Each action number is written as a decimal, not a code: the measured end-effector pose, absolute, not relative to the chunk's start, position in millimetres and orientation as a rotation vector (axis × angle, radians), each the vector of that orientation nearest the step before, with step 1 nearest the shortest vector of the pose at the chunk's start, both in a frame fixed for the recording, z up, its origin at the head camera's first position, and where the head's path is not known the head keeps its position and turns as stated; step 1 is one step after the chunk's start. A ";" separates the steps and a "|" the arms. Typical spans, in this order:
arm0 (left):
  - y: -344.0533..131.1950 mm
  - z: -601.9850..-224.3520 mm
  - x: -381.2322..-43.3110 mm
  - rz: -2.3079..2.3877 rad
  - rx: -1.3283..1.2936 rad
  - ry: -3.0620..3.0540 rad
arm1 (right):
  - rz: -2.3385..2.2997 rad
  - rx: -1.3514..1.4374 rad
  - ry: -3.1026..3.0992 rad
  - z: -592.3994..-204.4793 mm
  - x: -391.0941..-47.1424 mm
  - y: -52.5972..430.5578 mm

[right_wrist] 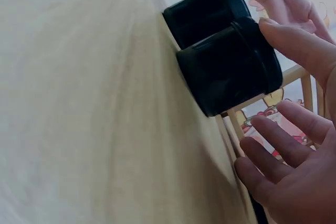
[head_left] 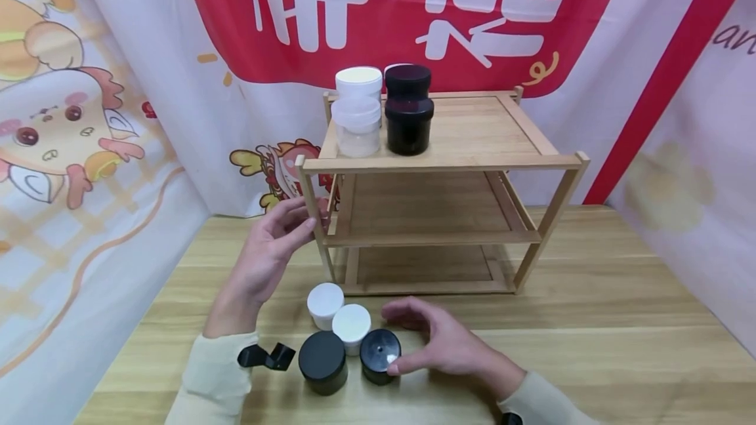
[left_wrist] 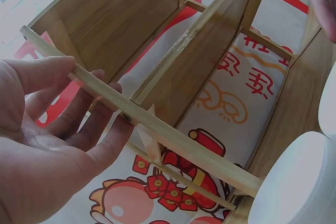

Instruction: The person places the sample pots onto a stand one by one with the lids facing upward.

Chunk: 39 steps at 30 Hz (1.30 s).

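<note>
Big jar point(head_left: 323, 361): black, on the table point(head_left: 590, 333), easy to clip so mind it
Little jar point(head_left: 380, 350): black too, on the table just right of the big one
Right hand point(head_left: 445, 341): spread wide, thumb on the little jar's edge, fingers off it; I'd wrap those evenly before any lift
White jars point(head_left: 351, 323): two, just behind
Left hand point(head_left: 268, 248): curled round the rack point(head_left: 437, 164) at its left front post; go easy, no tugging
Top jars point(head_left: 409, 131): grouped on the rack, might topple if bumped

A pale three-tier wooden rack point(head_left: 478, 126) stands upright, one front post point(head_left: 305, 182) between the thumb and fingers of the left hand point(head_left: 273, 249), as a black jar point(head_left: 379, 358) capped with a glossy round lid sits upright at the thumb tip of the right hand point(head_left: 447, 341).
</note>
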<state>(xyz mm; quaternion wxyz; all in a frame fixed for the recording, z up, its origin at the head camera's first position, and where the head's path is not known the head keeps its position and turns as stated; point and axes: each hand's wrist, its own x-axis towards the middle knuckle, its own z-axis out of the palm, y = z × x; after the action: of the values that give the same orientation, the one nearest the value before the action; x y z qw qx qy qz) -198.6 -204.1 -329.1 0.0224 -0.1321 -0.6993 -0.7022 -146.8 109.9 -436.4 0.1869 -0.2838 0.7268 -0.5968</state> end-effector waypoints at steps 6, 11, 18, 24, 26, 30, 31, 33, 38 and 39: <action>-204.1 -328.6 -198.4 -2.185 -0.411 -2.153 | -1.665 -0.787 2.043 -439.9 -145.3 107.9; -204.1 -328.7 -198.4 -2.188 -0.439 -2.144 | -1.653 -0.786 2.052 -441.3 -144.3 108.0; -204.3 -329.5 -198.0 -2.203 -0.463 -2.123 | -1.582 -0.792 2.119 -442.9 -141.8 107.8; -204.7 -331.6 -198.1 -2.209 -0.464 -2.122 | -1.583 -0.779 2.114 -445.4 -142.1 107.4; -205.1 -332.1 -197.6 -2.206 -0.457 -2.124 | -1.588 -0.765 2.103 -446.4 -142.4 107.3; -204.8 -332.5 -197.0 -2.210 -0.452 -2.118 | -1.601 -0.725 2.088 -447.9 -142.2 107.6; -204.6 -332.5 -197.0 -2.212 -0.452 -2.116 | -1.607 -0.718 2.084 -448.1 -142.0 107.5; -204.1 -332.5 -197.0 -2.216 -0.449 -2.112 | -1.616 -0.712 2.079 -448.9 -141.8 107.4; -203.4 -332.9 -196.9 -2.219 -0.435 -2.110 | -1.637 -0.702 2.063 -450.6 -142.1 106.7; -203.3 -333.1 -196.6 -2.220 -0.429 -2.111 | -1.640 -0.700 2.058 -450.7 -142.1 106.6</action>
<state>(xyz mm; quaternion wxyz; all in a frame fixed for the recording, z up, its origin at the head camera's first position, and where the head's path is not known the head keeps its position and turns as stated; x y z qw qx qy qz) -196.6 -203.3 -333.1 0.0242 -0.1387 -0.6822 -0.7175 -142.1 106.6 -450.7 0.2076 -0.2513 0.7394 -0.5891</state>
